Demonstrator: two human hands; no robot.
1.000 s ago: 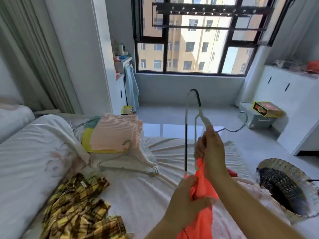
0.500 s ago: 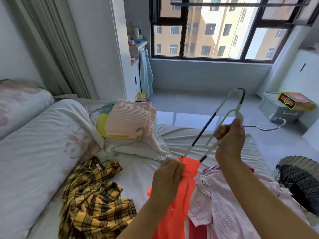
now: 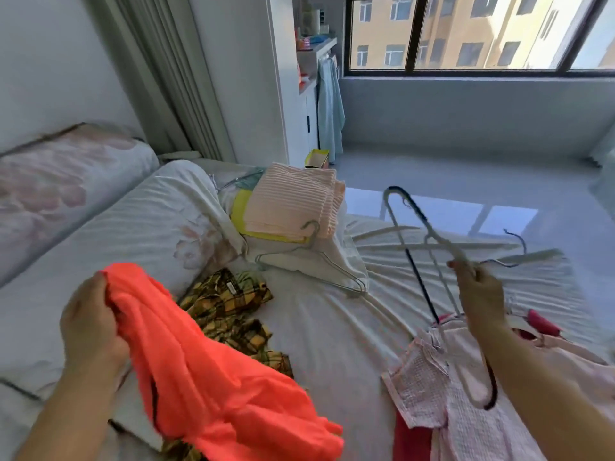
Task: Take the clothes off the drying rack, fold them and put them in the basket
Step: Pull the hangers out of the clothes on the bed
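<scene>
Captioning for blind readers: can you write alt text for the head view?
Over a bed, the left hand grips an orange garment while the right hand holds wire hangers. Folded pink clothes and a yellow plaid shirt lie on it.

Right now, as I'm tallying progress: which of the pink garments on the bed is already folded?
The pink ribbed one, lying squared on a yellow piece. The pink checked top and the pale pink piece beside it lie rumpled by the right hand.
</scene>
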